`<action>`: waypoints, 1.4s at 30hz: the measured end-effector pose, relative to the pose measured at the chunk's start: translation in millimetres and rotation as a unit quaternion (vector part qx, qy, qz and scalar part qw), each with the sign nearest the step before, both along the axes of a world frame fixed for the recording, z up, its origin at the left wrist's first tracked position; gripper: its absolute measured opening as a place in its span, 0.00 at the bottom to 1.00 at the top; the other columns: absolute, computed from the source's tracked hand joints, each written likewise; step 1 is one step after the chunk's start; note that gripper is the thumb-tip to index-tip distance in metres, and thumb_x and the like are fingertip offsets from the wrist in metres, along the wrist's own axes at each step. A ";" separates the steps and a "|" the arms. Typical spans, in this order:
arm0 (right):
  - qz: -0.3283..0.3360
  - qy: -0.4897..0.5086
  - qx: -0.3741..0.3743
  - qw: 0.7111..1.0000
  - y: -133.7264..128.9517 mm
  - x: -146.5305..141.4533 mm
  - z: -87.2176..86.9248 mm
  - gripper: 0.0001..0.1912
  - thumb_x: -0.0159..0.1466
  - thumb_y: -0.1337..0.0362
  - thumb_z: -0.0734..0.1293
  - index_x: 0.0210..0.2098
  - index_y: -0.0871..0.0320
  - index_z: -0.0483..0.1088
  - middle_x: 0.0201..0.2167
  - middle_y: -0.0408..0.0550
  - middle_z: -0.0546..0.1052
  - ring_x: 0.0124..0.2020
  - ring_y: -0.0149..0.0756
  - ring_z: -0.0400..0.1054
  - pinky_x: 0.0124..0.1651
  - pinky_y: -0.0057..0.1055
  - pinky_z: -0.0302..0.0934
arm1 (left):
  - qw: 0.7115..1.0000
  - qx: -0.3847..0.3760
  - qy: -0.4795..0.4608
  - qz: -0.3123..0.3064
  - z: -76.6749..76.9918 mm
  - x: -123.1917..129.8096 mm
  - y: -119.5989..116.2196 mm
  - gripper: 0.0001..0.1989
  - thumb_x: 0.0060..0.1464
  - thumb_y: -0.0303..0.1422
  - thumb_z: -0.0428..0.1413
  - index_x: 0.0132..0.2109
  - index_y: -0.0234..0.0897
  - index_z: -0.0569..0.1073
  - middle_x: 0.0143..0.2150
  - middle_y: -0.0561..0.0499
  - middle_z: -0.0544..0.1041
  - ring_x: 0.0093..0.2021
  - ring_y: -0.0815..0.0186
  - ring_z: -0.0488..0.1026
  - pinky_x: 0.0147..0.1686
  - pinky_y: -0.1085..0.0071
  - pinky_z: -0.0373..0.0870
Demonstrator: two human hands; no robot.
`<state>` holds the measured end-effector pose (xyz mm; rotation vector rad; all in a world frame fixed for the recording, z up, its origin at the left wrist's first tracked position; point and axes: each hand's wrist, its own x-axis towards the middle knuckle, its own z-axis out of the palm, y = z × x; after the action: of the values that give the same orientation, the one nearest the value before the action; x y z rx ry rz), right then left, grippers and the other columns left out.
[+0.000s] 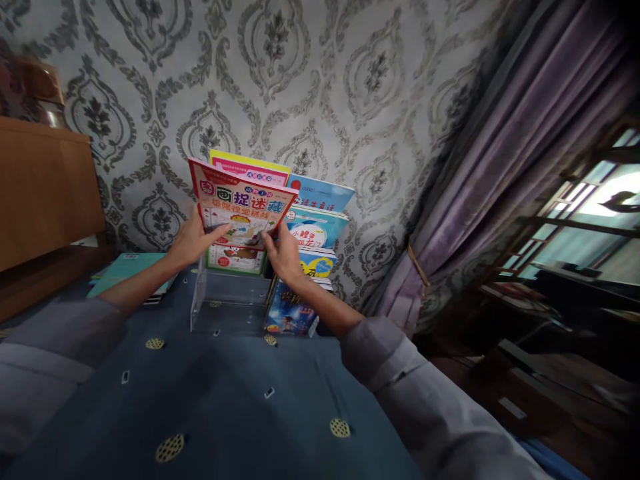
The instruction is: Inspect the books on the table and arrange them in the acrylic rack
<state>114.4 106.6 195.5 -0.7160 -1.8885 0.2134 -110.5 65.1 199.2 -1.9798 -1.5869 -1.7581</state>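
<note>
A red picture book [239,212] is held up by both my hands, its cover facing me and slightly tilted. My left hand [193,239] grips its left edge, thumb across the cover. On the right edge my right hand [286,255] has its thumb pressed on the front. Right behind it stands a pink book with a yellow border [250,160]. A clear tiered book rack [230,300] sits below, its left front tiers bare. On its right side stand a light blue book [325,193], a teal book [320,227] and a dark blue book [290,313].
A stack of green-covered books [133,270] lies left of the rack on the dark blue patterned cloth [225,413]. At far left is a wooden cabinet [45,187]. Patterned wallpaper [375,120] rises behind. A tied purple curtain [465,180] and a window [585,220] are on the right.
</note>
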 end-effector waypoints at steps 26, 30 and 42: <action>-0.093 -0.081 -0.038 0.992 13.2 2.1 0.0 0.03 0.64 0.65 0.65 0.38 0.54 0.66 0.32 0.48 0.78 0.35 0.43 0.73 0.39 0.35 0.64 | 0.999 -0.026 -0.041 -0.005 -29.1 3.7 8.5 0.29 0.56 0.50 0.57 0.56 0.37 0.66 0.51 0.39 0.78 0.56 0.48 0.75 0.56 0.51 0.72; -0.098 -0.088 -0.044 0.990 14.7 2.5 -1.7 0.03 0.64 0.66 0.65 0.39 0.54 0.67 0.33 0.49 0.79 0.36 0.44 0.75 0.39 0.35 0.65 | 0.998 -0.047 -0.021 0.019 -37.9 0.5 11.5 0.27 0.57 0.50 0.56 0.55 0.37 0.65 0.49 0.40 0.78 0.52 0.48 0.76 0.52 0.51 0.74; -0.121 -0.060 0.056 0.989 8.8 13.6 3.0 0.06 0.63 0.65 0.63 0.41 0.55 0.68 0.40 0.55 0.75 0.42 0.48 0.69 0.45 0.41 0.65 | 0.986 -0.004 0.073 0.147 -46.9 12.2 14.6 0.26 0.61 0.45 0.54 0.57 0.32 0.61 0.55 0.31 0.70 0.61 0.40 0.67 0.59 0.45 0.66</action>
<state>128.0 115.4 198.5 -0.8889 -1.8907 -0.0917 -98.3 79.7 152.3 -1.7245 -1.7320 -1.4650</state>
